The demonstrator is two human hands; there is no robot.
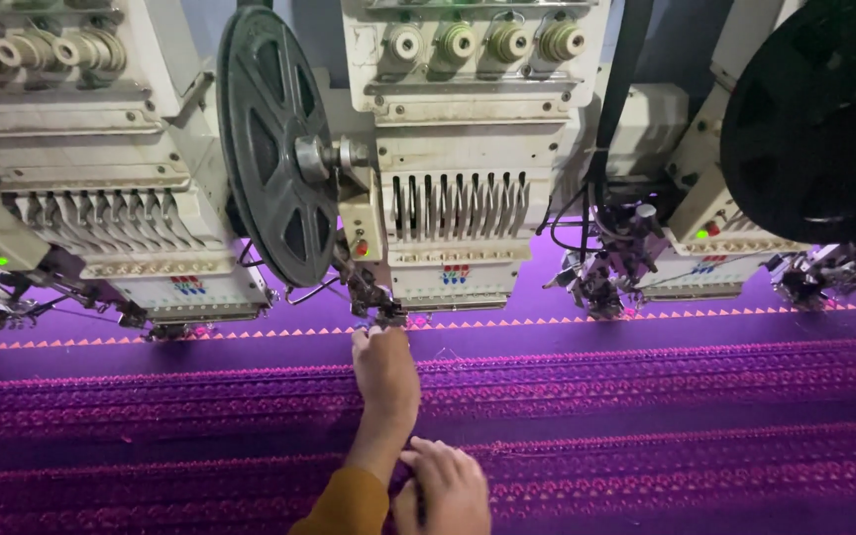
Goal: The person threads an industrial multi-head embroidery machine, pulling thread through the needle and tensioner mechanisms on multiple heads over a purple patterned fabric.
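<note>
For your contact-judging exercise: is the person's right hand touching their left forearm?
Touching. The head view shows the right hand with its fingers laid against the left forearm just above the mustard sleeve, no gap visible.

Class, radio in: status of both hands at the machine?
Left hand reaching to needle area. Right hand resting on purple fabric. Nothing blocking.

The left hand (385, 369) reached straight forward on an outstretched arm in a mustard sleeve, fingers pinched together at the tips, while the right hand (448, 490) lay low beside that wrist, fingers curled loosely and touching it.
</note>
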